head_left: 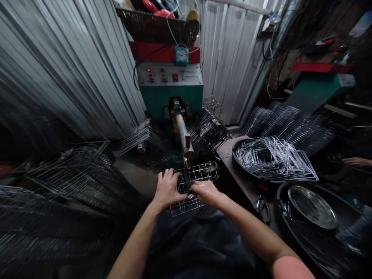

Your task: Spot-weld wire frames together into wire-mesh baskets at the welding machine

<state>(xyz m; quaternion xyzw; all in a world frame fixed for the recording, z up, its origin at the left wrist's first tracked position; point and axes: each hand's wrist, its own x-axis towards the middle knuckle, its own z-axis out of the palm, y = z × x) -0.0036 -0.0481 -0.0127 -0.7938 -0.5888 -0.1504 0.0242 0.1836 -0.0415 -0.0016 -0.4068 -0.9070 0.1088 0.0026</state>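
Observation:
A small wire rack (186,208) of crossed metal rods lies tilted in front of me, under the electrode arm of a green spot welder (171,93). My left hand (168,188) grips its left side, thumb reaching over the wires. Over the rack's middle right, my right hand (205,192) is closed, fingers pinched at the wires; a small metal piece may be between them, but I cannot make it out. The welder's electrode tip (188,157) stands just beyond the rack's far edge. A round metal dish (209,166) shows partly behind the rack's right corner.
Stacked wire frames (145,139) flank the welder, with more piles (78,178) at left. On the right, a black tray (236,159) holds wire frames (270,157). Pliers (264,209) lie near a black basin (280,217) containing a metal plate (312,207). Another person's hand (357,161) shows far right.

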